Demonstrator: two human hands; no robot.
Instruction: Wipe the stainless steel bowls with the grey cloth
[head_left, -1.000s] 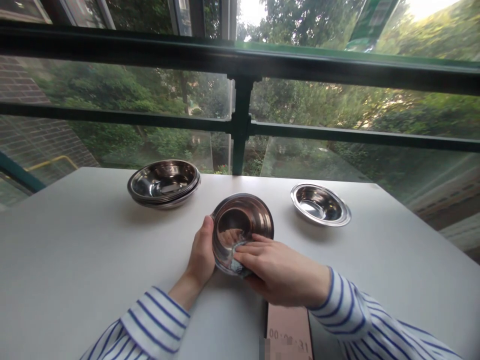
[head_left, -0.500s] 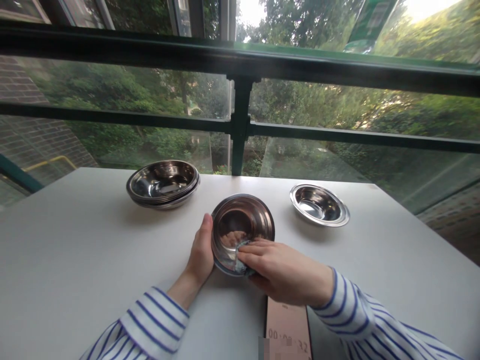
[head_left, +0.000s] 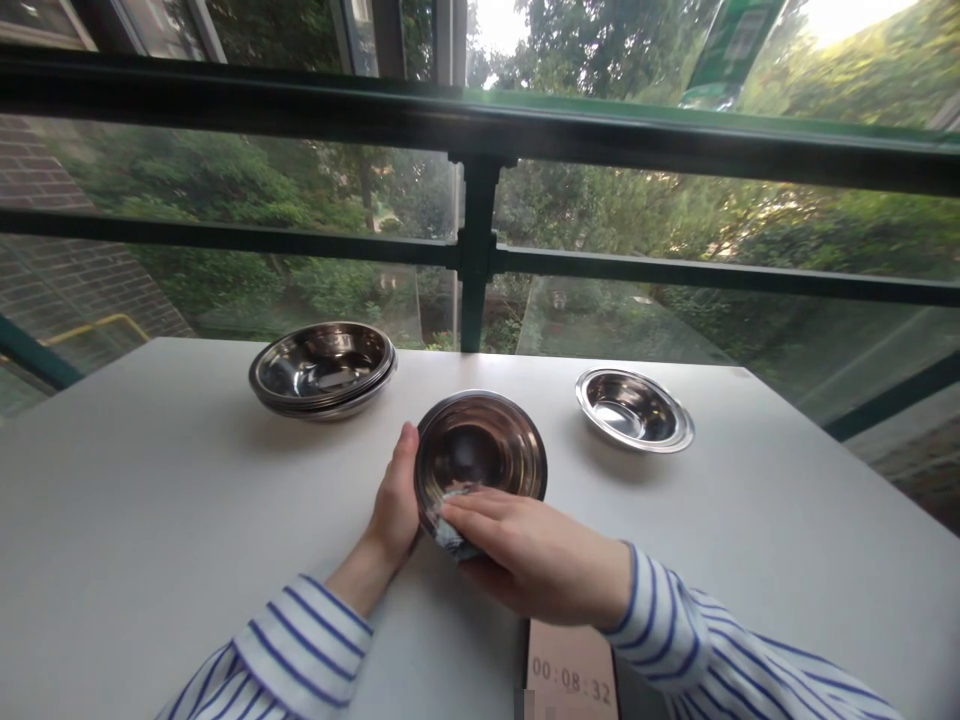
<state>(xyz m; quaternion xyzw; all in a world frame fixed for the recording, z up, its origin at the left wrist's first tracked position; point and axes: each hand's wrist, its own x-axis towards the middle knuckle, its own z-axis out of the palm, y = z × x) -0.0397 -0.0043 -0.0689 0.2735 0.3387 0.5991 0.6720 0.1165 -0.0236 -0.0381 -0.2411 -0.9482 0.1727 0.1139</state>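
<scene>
A shiny steel bowl [head_left: 484, 452] stands tilted toward me in the middle of the white table [head_left: 150, 520]. My left hand [head_left: 394, 505] grips its left rim, thumb along the edge. Pressed against the near inner wall of the bowl, my right hand [head_left: 525, 555] is closed on a small grey cloth [head_left: 450, 532]. Most of the cloth is hidden under the fingers. Both arms wear blue-and-white striped sleeves.
A stack of steel bowls [head_left: 322, 368] sits at the back left of the table. A single steel bowl [head_left: 634, 408] rests at the back right. A dark metal railing with glass panels [head_left: 472, 250] runs right behind the table's far edge.
My right hand with the cloth has slid left along the bowl's near inner wall. The bowl and my left hand have shifted slightly left.
</scene>
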